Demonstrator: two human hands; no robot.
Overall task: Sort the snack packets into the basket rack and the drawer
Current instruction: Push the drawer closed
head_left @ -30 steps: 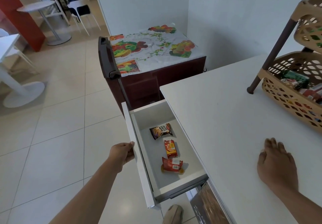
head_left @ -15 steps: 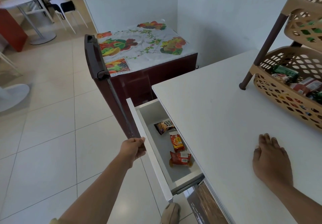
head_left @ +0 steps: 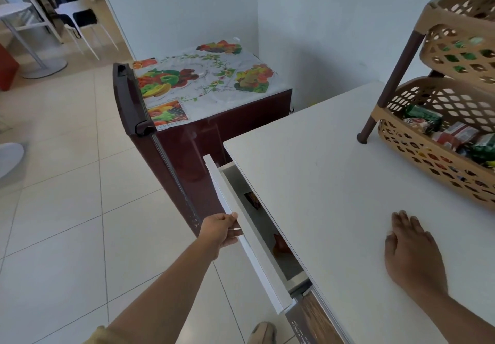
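Now white drawer barely ajar; left hand on front.

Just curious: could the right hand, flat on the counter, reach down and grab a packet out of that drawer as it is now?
Probably not. The drawer is open only a narrow slit, and the white countertop overhangs the packets. The right hand lies on top, well away from that gap.
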